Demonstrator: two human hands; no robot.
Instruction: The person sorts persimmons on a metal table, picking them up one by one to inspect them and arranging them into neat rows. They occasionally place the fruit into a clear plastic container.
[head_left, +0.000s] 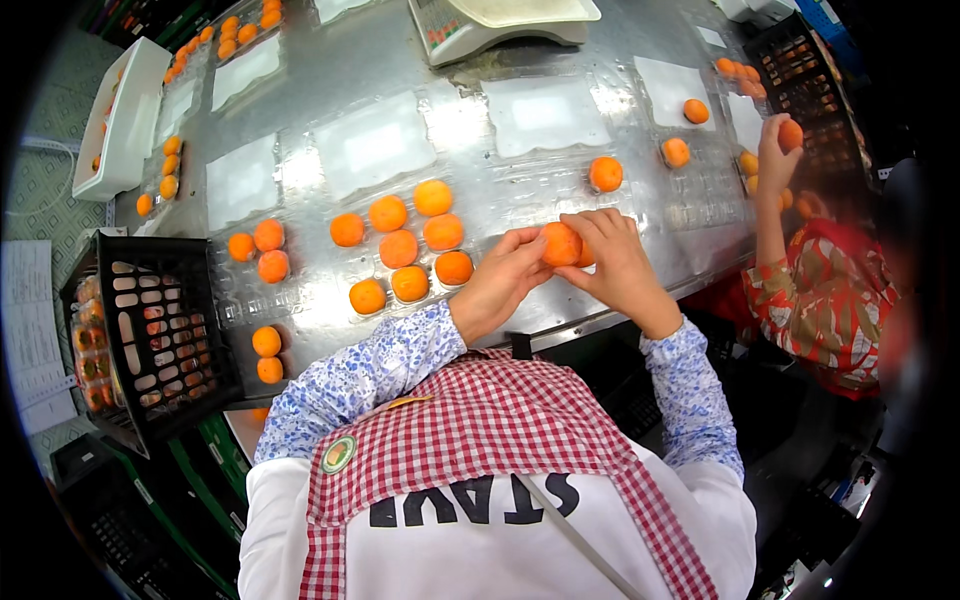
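Note:
Before my body, my left hand (506, 281) grips a round orange fruit (561, 244), seemingly a persimmon, between thumb and fingers. The fingers of my right hand (619, 259) curl over the same fruit from the right. A second orange fruit (586, 256) shows partly behind it, under my right hand; whether that hand holds it cannot be told. Left of my hands, a clear plastic tray (337, 281) carries several fruits (397, 248) in its cups. Beyond my hands, a single fruit (606, 174) sits in another clear tray (547, 187).
White liner sheets (375, 142) lie in open clear packs on the metal table (345, 45). A scale (510, 22) stands at the far side. Black crates (161, 330) flank the table. At right, a co-worker's hand (776, 154) holds a fruit. A white box (124, 120) stands far left.

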